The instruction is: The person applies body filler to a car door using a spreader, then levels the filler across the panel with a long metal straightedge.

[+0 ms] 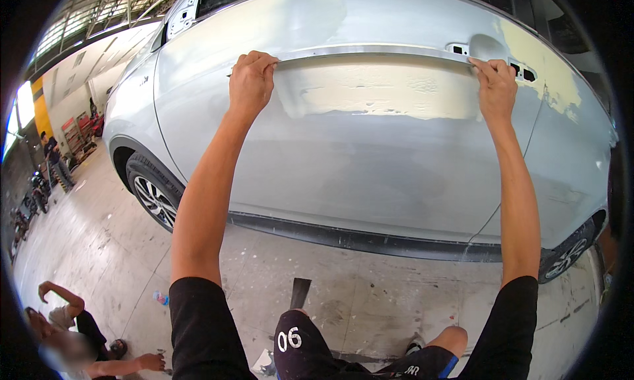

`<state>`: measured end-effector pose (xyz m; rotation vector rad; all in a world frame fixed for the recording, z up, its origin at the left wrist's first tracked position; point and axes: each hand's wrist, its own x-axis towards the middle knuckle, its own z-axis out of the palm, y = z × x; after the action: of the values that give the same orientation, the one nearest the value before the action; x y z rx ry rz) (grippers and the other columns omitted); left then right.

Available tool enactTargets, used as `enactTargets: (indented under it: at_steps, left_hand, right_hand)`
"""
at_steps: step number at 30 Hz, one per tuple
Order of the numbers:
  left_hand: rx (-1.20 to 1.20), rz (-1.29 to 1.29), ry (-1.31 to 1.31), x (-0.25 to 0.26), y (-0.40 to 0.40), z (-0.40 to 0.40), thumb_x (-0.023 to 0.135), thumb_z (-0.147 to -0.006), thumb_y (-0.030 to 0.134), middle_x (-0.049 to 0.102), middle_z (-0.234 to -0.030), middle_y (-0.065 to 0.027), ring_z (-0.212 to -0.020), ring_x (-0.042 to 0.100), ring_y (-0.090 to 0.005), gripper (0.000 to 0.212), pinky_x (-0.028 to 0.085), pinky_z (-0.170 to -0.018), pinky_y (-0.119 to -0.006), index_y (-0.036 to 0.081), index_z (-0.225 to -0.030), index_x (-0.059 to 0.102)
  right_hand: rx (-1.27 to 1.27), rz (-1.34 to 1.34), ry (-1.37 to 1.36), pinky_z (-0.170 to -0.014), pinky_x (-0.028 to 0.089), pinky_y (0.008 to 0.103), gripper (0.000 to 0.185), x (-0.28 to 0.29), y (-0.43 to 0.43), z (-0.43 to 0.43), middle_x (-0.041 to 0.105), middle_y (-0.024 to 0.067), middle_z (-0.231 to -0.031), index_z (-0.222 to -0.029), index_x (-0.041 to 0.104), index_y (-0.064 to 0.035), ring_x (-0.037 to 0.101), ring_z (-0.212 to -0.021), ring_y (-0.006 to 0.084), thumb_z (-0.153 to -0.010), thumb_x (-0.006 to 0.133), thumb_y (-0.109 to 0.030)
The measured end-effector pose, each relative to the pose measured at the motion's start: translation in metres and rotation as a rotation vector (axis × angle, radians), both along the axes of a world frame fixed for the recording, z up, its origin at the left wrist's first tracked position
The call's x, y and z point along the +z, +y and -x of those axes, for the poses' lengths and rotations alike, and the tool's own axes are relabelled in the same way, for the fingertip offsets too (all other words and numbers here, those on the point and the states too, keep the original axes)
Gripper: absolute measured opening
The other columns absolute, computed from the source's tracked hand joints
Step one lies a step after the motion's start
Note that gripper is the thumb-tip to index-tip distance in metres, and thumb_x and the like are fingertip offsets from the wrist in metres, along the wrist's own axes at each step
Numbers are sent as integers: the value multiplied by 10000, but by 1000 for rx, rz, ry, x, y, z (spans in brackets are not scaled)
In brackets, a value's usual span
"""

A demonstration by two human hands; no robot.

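Note:
A long, thin metal strip (371, 50), like a straightedge, lies along the upper part of a car door (346, 177). My left hand (251, 82) pinches its left end between thumb and fingers. At the other end, just below the door handle recess (486, 47), my right hand (497, 88) grips the strip in the same way. Under the strip is a broad patch of cream body filler (366, 92) with pits and a ragged lower edge. The strip appears to rest against the panel; whether its whole length touches I cannot tell.
More filler (554, 77) covers the panel behind the handle openings. The front wheel (154, 194) is at left. A person (74, 330) is low at the left, and another person (55, 157) stands farther off. A plastic bottle (161, 297) lies on the concrete floor (124, 261).

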<state>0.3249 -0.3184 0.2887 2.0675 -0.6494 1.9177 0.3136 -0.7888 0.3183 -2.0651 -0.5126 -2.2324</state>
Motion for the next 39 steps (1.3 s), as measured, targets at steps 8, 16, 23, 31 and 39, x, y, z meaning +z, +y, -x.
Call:
enactTargets:
  at_steps: [8, 16, 23, 31, 39]
  left_hand:
    - [19, 12, 4, 3, -2, -9, 659, -862, 30, 677, -910, -41, -827, 582, -271, 104, 497, -733, -391, 80, -902, 741]
    - [1, 22, 35, 7, -5, -14, 663, -860, 35, 681, -928, -32, -846, 593, -264, 98, 511, -733, -389, 77, -906, 739]
    - [-15, -44, 117, 18, 1, -7, 614, -862, -3, 682, -903, -76, -815, 605, -289, 119, 505, -721, -389, 43, -883, 722]
    - [-111, -22, 193, -8, -2, 1, 624, -826, -46, 667, -866, -113, -812, 611, -312, 112, 503, -718, -398, 17, -864, 710]
    - [-126, -75, 263, -44, 2, 3, 632, -820, -38, 668, -860, -90, -811, 602, -297, 121, 503, -712, -392, 33, -874, 714]
  right_hand:
    - [7, 14, 29, -741, 428, 361, 205, 6, -4, -8, 537, -29, -852, -1024, 772, -270, 511, -865, 206, -859, 706, -169]
    - [11, 29, 108, -738, 413, 382, 207, 12, -11, -13, 541, -21, -859, -1039, 767, -258, 523, -887, 208, -893, 666, -151]
    - [-37, -22, 276, -798, 382, 397, 189, 16, -9, -4, 542, -21, -870, -1043, 758, -229, 518, -939, 199, -940, 610, -172]
    - [-38, -40, 349, -794, 368, 391, 198, -8, -8, 11, 539, -15, -866, -1023, 755, -204, 513, -919, 204, -949, 581, -146]
    - [-18, -25, 452, -755, 397, 374, 178, -48, -9, 18, 536, 0, -832, -1010, 761, -201, 520, -854, 212, -919, 626, -131]
